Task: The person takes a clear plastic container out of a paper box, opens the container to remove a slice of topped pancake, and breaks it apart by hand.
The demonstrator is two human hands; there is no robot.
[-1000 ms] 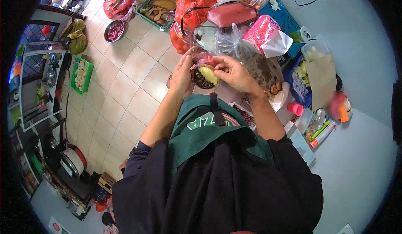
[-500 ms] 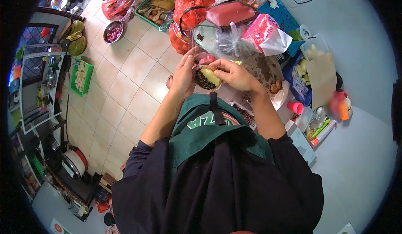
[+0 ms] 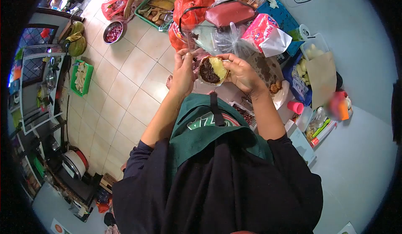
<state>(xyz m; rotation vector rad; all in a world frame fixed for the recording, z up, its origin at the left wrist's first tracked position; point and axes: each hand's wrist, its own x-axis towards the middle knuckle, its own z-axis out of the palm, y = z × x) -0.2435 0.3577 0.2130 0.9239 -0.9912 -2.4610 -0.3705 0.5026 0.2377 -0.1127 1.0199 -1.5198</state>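
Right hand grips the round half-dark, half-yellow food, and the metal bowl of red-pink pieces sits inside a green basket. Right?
Bowl location is wrong: the head view shows the metal bowl on the tiled floor, not in a basket. The right hand does grip the round half-dark, half-yellow food.

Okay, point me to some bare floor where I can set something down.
Bare tiles show between the small green basket, metal bowl and left forearm. It's crowded around the red pouch and pink-and-white packet.
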